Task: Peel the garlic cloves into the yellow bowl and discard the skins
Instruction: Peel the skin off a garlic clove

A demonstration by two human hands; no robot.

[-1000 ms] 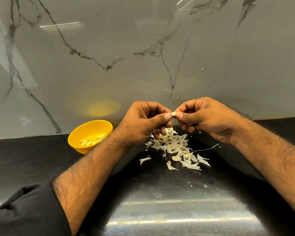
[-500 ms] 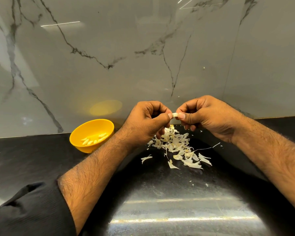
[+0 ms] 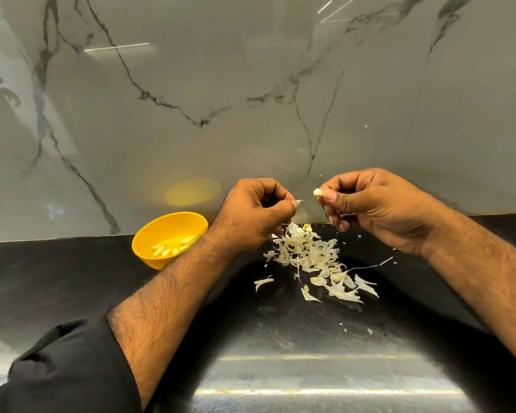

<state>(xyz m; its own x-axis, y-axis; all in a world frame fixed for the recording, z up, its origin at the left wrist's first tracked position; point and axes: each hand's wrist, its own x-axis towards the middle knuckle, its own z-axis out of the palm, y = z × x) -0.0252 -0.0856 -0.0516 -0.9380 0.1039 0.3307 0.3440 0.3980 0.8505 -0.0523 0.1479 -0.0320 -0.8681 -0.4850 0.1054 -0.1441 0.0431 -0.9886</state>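
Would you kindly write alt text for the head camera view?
Two hands peel garlic over a black counter: the right hand pinches a clove, the left hand a bit of skin. Skins lie piled below; a yellow bowl of peeled cloves sits left.

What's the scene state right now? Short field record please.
left hand: pinches a scrap of skin
right hand: pinches a garlic clove
hands: apart, above the skin pile
yellow bowl: on the counter by the left forearm, holds peeled cloves
skin pile: loose on the black counter, not discarded
backdrop: marble wall
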